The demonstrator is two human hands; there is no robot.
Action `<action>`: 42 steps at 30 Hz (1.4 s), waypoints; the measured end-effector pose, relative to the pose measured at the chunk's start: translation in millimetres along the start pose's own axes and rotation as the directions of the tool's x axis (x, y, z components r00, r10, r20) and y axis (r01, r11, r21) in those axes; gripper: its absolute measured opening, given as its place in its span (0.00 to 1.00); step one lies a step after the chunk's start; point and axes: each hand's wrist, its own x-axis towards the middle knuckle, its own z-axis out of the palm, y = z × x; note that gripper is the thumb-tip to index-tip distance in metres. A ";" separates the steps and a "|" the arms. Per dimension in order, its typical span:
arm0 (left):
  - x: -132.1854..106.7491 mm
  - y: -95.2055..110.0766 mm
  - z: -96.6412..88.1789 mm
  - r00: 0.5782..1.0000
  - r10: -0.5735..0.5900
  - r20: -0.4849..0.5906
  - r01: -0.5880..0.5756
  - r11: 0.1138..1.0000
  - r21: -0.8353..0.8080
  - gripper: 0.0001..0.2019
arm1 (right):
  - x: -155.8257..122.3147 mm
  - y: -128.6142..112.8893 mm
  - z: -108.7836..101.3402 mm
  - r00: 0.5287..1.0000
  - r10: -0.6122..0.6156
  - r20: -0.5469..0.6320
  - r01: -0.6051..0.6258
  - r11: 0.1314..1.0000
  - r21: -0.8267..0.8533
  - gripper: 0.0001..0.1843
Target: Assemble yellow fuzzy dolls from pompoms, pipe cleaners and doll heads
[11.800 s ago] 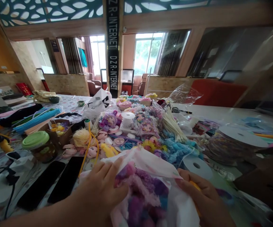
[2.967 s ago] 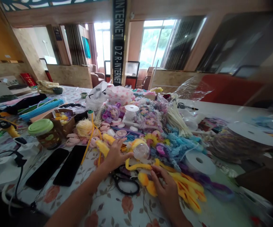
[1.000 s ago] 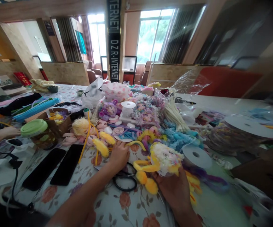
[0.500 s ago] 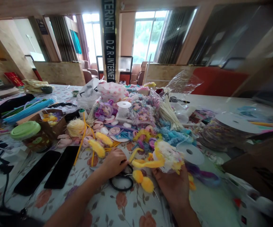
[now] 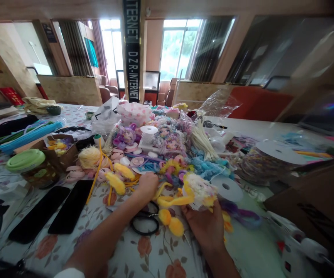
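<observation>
My right hand (image 5: pixel 206 226) is wrapped round a doll head (image 5: pixel 199 193) with fluffy white and yellow hair. A long yellow fuzzy strip (image 5: pixel 175 200) reaches left from the doll head. My left hand (image 5: pixel 147 186) is stretched forward over the cloth at the near edge of the pile, close to the strip's far end; its fingers are hidden behind the back of the hand. Below its wrist lie black-handled scissors (image 5: pixel 145 225). Beside them are yellow fluffy balls (image 5: pixel 171 223), between my two hands. Yellow fuzzy loops (image 5: pixel 117 178) rest left of my left hand.
Doll heads, ribbon and fuzzy stems form a pile (image 5: pixel 167 144) ahead. On the left are two black phones (image 5: pixel 68 208) and a green-lidded cup (image 5: pixel 28 164). A white spool (image 5: pixel 226 188), a glue gun (image 5: pixel 288 227) and a cardboard box (image 5: pixel 308 204) stand to the right.
My left hand has moved forward and slightly up from beside the scissors towards the pile. My right hand still holds the doll head. A co-worker's hand at the left edge has gone from view.
</observation>
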 end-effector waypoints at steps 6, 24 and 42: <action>-27.5 -74.7 -32.9 0.995 -0.077 0.063 0.084 0.989 -0.124 0.08 | 0.8 1.2 -2.7 1.000 0.015 -0.009 -0.016 0.999 -0.043 0.22; -5.5 -73.7 -20.8 0.956 0.237 -0.175 -0.238 0.971 0.016 0.09 | 4.4 2.5 -7.5 0.998 0.009 0.067 -0.004 0.997 -0.076 0.22; 46.2 -88.7 -61.1 0.978 0.207 -0.001 -0.207 0.978 -0.012 0.09 | 0.1 2.9 0.0 0.998 0.056 0.030 -0.055 0.997 -0.051 0.21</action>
